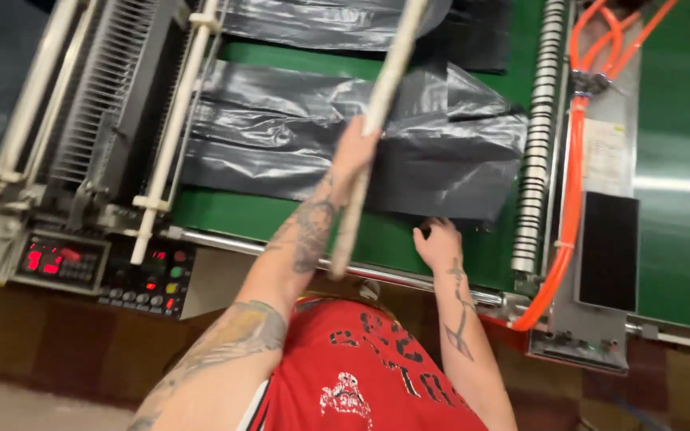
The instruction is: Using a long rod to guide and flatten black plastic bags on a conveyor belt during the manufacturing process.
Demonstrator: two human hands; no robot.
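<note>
1. My left hand point(354, 152) is wrapped around a long pale stick point(377, 120), fingers clamped on it about midway along its length.
2. The stick runs nearly upright in the head view, tilted a little: its top end leans away toward the upper right, its lower end comes down toward the metal rail point(281, 251) at the near edge of the machine.
3. The stick lies across a stack of grey plastic bags point(281, 136), which sit flat on the green belt point(225, 211).
4. My right hand point(438, 243) rests at the near edge of the bags, just below the darker folded part; it touches the edge, but I cannot tell whether the fingers are pinching the plastic or only pressing on it.
5. The bags stretch sideways, left to right, so their long axis crosses the stick's.
6. The right hand is nearer the bags' edge; the left is raised above them.
7. A control panel point(141, 275) with red lights sits to my left, and orange hoses point(573, 160) run down on my right.
</note>
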